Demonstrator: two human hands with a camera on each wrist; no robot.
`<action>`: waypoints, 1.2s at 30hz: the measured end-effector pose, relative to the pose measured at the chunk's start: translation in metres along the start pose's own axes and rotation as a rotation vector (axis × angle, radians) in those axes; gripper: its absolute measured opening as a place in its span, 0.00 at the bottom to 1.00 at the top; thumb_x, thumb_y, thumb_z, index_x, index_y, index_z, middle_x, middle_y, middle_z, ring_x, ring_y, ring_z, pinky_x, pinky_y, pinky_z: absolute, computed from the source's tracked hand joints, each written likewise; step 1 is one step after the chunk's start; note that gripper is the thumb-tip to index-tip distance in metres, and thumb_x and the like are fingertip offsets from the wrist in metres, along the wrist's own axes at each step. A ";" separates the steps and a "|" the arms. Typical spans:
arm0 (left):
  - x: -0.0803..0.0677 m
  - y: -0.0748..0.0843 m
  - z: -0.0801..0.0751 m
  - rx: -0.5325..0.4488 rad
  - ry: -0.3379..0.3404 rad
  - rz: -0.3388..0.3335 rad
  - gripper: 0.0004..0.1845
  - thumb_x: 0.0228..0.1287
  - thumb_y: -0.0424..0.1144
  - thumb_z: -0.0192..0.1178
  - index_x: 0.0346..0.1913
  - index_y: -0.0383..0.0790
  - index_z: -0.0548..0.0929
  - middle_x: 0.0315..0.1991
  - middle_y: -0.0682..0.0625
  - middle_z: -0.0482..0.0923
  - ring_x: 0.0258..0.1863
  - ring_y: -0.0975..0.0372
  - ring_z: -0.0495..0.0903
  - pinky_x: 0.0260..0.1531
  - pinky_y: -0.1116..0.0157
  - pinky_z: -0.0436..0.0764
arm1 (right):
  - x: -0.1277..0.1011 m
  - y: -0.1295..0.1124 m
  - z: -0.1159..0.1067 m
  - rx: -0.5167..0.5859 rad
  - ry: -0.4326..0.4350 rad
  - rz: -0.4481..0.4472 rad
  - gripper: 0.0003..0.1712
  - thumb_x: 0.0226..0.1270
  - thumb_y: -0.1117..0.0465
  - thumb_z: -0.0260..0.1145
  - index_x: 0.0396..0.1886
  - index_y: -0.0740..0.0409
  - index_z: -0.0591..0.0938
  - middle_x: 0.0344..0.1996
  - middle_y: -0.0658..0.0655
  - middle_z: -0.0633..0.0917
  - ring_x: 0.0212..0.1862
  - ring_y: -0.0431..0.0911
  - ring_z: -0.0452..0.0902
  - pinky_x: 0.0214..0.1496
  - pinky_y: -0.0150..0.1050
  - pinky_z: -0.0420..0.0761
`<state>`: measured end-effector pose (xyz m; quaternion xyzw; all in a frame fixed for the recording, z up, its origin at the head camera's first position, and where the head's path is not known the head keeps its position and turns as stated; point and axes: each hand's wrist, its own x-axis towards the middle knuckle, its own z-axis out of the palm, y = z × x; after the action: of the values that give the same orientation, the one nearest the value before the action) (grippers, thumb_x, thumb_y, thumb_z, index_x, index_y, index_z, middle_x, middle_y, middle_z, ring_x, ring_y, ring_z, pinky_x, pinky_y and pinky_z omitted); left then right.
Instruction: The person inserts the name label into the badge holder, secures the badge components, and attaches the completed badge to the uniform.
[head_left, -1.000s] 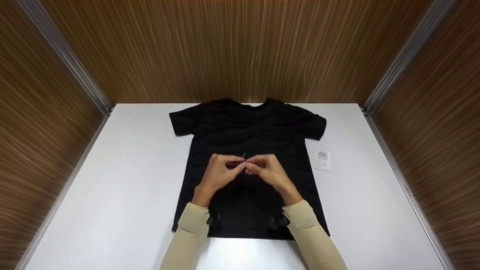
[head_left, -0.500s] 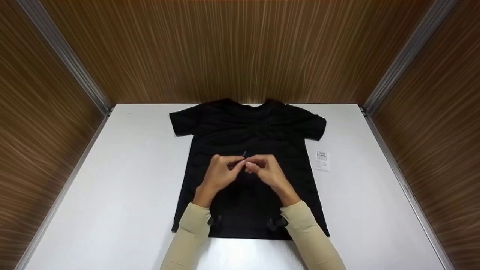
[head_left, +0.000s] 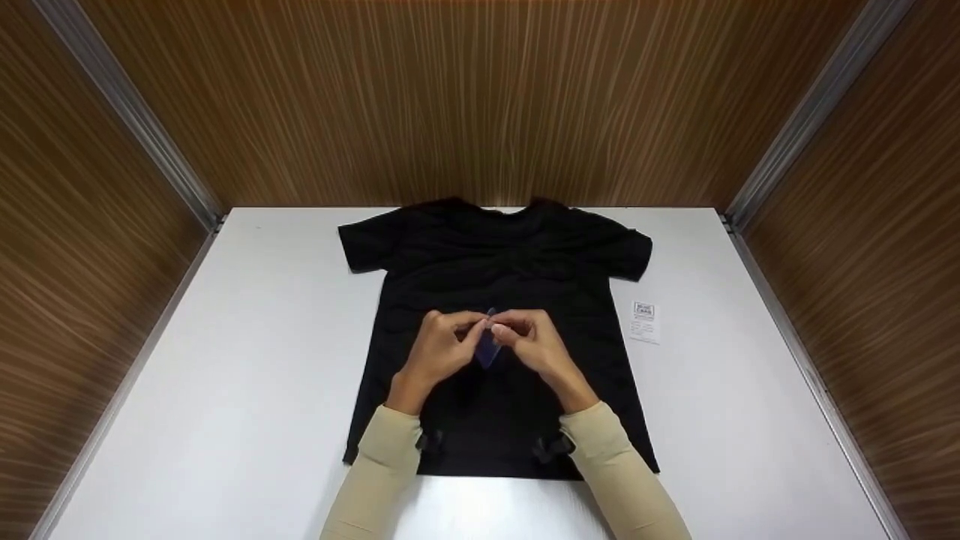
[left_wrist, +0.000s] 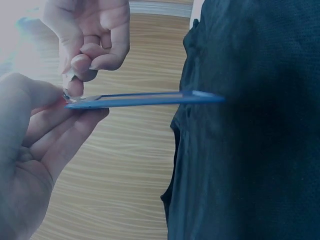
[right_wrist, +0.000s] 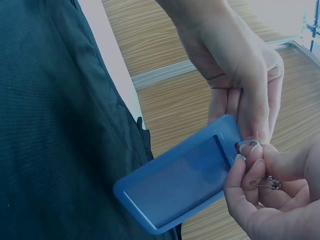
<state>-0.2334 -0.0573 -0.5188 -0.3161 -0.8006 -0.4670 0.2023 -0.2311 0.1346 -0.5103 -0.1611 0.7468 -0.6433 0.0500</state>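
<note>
A black T-shirt (head_left: 499, 262) lies flat on the white table (head_left: 247, 360), collar toward the far wall. Both hands hover together over its middle. My left hand (head_left: 450, 341) grips the top end of a blue badge holder (head_left: 487, 350) between thumb and fingers; the holder (right_wrist: 175, 182) hangs above the shirt and is seen edge-on (left_wrist: 145, 100) in the left wrist view. My right hand (head_left: 529, 337) pinches a small metal safety pin (right_wrist: 265, 182), and its fingertips (right_wrist: 247, 150) touch the clear tab at the holder's top. The holder's window looks dark, and its contents cannot be made out.
A small white printed card (head_left: 645, 321) lies on the table right of the shirt. Brown wood-grain walls (head_left: 480, 97) close the table in at the back and on both sides, with metal strips (head_left: 795, 127) in the corners. Bare white tabletop flanks the shirt.
The blue holder, earlier only a tip above the fingertips, now hangs down in view between the hands. Both hands stay in nearly the same place.
</note>
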 end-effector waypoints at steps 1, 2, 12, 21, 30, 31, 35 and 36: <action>0.000 0.000 0.000 -0.009 0.001 0.001 0.07 0.70 0.28 0.63 0.39 0.30 0.91 0.36 0.40 0.91 0.30 0.57 0.91 0.31 0.65 0.88 | 0.000 0.000 0.000 0.002 0.000 -0.002 0.10 0.72 0.70 0.65 0.46 0.72 0.88 0.43 0.73 0.88 0.39 0.47 0.85 0.47 0.32 0.85; 0.000 0.000 -0.001 -0.019 0.002 0.002 0.07 0.70 0.28 0.62 0.39 0.30 0.90 0.36 0.40 0.91 0.31 0.57 0.91 0.31 0.65 0.88 | 0.000 0.000 0.000 0.007 0.002 -0.002 0.10 0.72 0.70 0.65 0.46 0.72 0.88 0.43 0.73 0.88 0.38 0.44 0.85 0.47 0.33 0.85; 0.000 0.001 -0.001 -0.084 0.032 -0.006 0.06 0.70 0.27 0.62 0.38 0.30 0.90 0.34 0.41 0.91 0.30 0.59 0.90 0.29 0.62 0.88 | -0.001 0.000 0.004 0.056 0.016 -0.011 0.10 0.72 0.71 0.64 0.46 0.74 0.87 0.37 0.69 0.87 0.36 0.39 0.83 0.45 0.32 0.85; 0.001 -0.001 0.002 -0.185 0.126 0.011 0.06 0.66 0.22 0.64 0.36 0.30 0.90 0.31 0.40 0.91 0.26 0.53 0.90 0.27 0.72 0.84 | -0.002 -0.002 0.005 0.035 0.027 -0.079 0.09 0.72 0.70 0.65 0.44 0.73 0.88 0.35 0.71 0.87 0.35 0.37 0.83 0.43 0.30 0.84; 0.003 0.002 -0.006 -0.201 0.221 -0.034 0.03 0.60 0.16 0.64 0.33 0.21 0.87 0.27 0.34 0.89 0.21 0.46 0.87 0.21 0.69 0.83 | -0.002 -0.003 0.004 0.038 0.016 -0.089 0.09 0.71 0.70 0.66 0.45 0.72 0.88 0.34 0.60 0.87 0.35 0.37 0.81 0.44 0.30 0.83; 0.004 0.003 -0.007 -0.204 0.217 -0.040 0.03 0.61 0.17 0.65 0.34 0.22 0.88 0.28 0.35 0.89 0.22 0.47 0.88 0.22 0.70 0.83 | -0.002 -0.004 0.004 0.041 0.015 -0.088 0.09 0.72 0.70 0.66 0.45 0.72 0.88 0.33 0.58 0.86 0.35 0.37 0.80 0.43 0.31 0.83; 0.005 0.002 -0.007 -0.221 0.205 -0.049 0.03 0.64 0.22 0.66 0.36 0.26 0.89 0.30 0.39 0.91 0.26 0.51 0.90 0.26 0.73 0.84 | -0.002 -0.006 0.003 0.041 0.025 -0.077 0.09 0.72 0.69 0.66 0.45 0.72 0.87 0.31 0.55 0.85 0.34 0.37 0.80 0.41 0.31 0.82; 0.005 0.002 -0.007 -0.228 0.199 -0.046 0.03 0.65 0.24 0.66 0.37 0.26 0.89 0.31 0.39 0.91 0.27 0.52 0.90 0.27 0.73 0.84 | -0.002 -0.007 0.003 0.043 0.024 -0.074 0.10 0.72 0.69 0.66 0.45 0.72 0.87 0.31 0.54 0.85 0.34 0.37 0.80 0.41 0.31 0.82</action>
<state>-0.2357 -0.0615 -0.5109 -0.2706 -0.7256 -0.5884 0.2327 -0.2272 0.1321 -0.5045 -0.1798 0.7270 -0.6624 0.0209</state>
